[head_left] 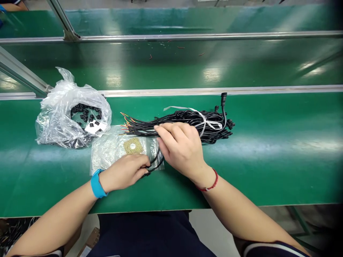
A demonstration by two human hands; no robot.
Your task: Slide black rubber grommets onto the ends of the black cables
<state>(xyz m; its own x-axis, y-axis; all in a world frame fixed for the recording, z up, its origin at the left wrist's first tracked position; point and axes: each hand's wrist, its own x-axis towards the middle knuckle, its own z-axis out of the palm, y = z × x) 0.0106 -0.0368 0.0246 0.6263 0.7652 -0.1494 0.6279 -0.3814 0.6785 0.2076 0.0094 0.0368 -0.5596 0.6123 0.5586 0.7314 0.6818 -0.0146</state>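
Note:
My left hand point(131, 170), with a blue wristband, is closed on a black cable point(157, 165) that loops toward my right hand. My right hand point(182, 146) rests at the near side of a bundle of black cables point(184, 117), its fingers curled over the cables; what they grip is hidden. A white tie point(205, 121) binds the bundle. Bare coloured wire ends point(125, 121) fan out at its left, and black connectors point(224, 100) stick out at its right. Beneath my left hand lies a clear plastic bag point(107, 150) with a yellowish square piece point(133, 145) on it.
An open plastic bag point(53, 114) of small black parts point(85, 115) sits at the left. A metal rail point(187, 91) runs behind the green table point(281, 150), with slanted posts point(21, 71) at the left. Red wire scraps point(180, 47) lie beyond it.

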